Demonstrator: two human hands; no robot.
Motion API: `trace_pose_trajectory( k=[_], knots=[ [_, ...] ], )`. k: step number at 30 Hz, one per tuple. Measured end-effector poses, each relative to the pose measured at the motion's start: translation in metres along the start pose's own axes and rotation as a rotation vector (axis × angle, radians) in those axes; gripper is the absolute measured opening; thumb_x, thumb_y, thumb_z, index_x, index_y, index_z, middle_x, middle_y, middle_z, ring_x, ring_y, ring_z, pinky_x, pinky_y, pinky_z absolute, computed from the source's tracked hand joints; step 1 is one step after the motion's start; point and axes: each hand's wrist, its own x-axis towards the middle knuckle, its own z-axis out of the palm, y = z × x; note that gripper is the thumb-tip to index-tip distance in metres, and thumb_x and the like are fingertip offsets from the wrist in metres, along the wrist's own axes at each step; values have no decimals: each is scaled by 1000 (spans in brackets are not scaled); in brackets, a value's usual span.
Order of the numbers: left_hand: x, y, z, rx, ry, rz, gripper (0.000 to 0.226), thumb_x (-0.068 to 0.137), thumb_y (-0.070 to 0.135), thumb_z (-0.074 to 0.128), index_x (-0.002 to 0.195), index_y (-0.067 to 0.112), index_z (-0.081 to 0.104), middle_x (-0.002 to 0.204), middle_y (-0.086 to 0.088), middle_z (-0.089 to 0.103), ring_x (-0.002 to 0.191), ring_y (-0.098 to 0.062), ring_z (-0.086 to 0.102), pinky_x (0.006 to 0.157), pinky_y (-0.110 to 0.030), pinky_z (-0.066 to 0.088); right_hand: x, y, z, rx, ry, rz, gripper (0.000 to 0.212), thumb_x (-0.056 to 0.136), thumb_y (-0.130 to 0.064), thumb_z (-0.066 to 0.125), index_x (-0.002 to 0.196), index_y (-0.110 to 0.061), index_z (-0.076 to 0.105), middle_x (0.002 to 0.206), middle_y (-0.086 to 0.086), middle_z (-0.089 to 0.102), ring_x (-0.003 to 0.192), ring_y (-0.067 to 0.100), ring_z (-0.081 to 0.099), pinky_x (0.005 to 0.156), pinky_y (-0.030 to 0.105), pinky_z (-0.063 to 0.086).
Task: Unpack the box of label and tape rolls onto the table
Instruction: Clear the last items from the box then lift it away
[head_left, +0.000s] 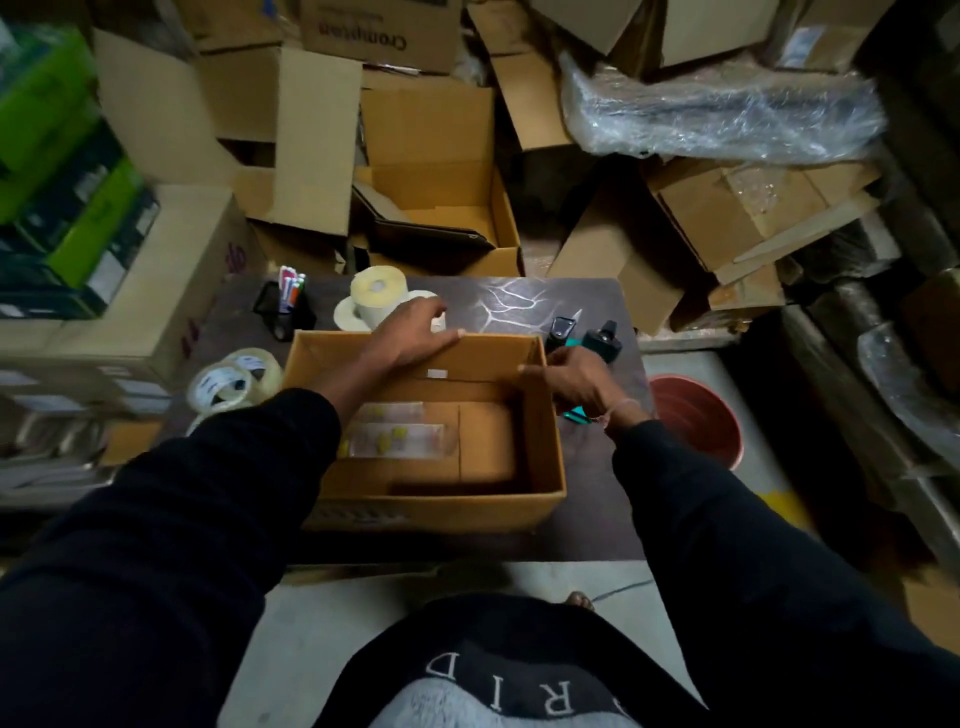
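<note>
A dark, veined table (571, 306) carries an open corrugated cardboard box (545, 441), smooth-walled and rectangular. The left hand (410, 332) lies spread flat over its far rim; the right hand (576, 382) curls loosely at the far right corner. Beyond the left fingers stand cream cylindrical label rolls (376, 296); left of that wrist, glossy clear tape rolls (234, 382). Flat clear packets (395, 434) lie inside.

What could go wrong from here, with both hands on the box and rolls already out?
1. The left hand reaches over the box's far wall right beside the stacked label rolls; a nudge may topple them.
2. The tape rolls sit at the table's left edge and could roll off.
3. Clear packets lie flat on the box floor and may be left behind.
</note>
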Motion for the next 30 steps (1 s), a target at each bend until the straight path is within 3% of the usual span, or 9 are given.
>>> trace_pose_trajectory(
  k=[2,5,9,12,16,20,26,28,30],
  knots=[
    [-9,-26,-6,81,-48,-8,56,93,58,61,130,17,65,136,-9,66,122,-30,61,100,-43,49,1,3,11,-253,87,-44,37,82,-42,77,100,-10,73,88,10,72,76,25,68,58,24,51],
    [-17,-49,-9,294,-100,34,39,98,46,60,126,20,64,128,-11,69,120,-33,61,96,-43,45,2,8,20,-377,112,8,37,82,-36,75,105,-7,73,105,16,73,98,34,69,86,41,58],
    [-13,-47,-12,379,-148,76,34,99,39,60,126,18,63,130,-12,67,121,-33,60,93,-42,49,-3,9,24,-414,103,74,36,83,-24,73,110,-1,70,114,20,71,106,38,68,93,45,57],
    [-9,-46,-15,406,-228,113,37,99,39,61,129,19,61,133,-12,65,122,-33,59,97,-44,50,-8,9,23,-449,139,95,35,84,-22,72,112,-2,69,115,18,70,109,36,66,91,40,55],
    [-7,-47,-19,441,-351,148,49,98,37,62,143,23,51,144,-10,58,130,-32,55,106,-49,47,-11,13,21,-448,162,100,38,77,-22,72,112,-7,69,114,17,71,106,34,68,93,44,58],
    [-11,-45,-19,451,-384,195,53,100,43,58,148,23,47,146,-10,56,132,-32,54,108,-47,45,-17,17,22,-559,153,80,41,83,-24,75,120,-10,68,119,16,68,110,34,65,84,30,49],
    [-21,-48,-19,392,-466,269,50,99,47,57,145,29,48,145,-5,58,128,-27,56,107,-48,45,-24,17,16,-551,161,75,35,88,-23,71,121,-12,67,120,15,68,111,33,64,96,41,53],
    [-27,-47,-16,359,-456,282,50,99,47,58,144,28,49,144,-4,59,126,-27,58,106,-48,46,-36,14,20,-663,311,-56,30,91,-21,66,118,-9,64,118,18,67,106,36,64,91,44,54],
    [-32,-45,-12,348,-413,311,48,100,48,57,143,26,52,141,-4,61,124,-27,59,104,-46,47,-52,9,30,-909,617,-335,34,84,-21,64,115,-8,59,115,18,60,98,36,58,79,43,48]
  ],
)
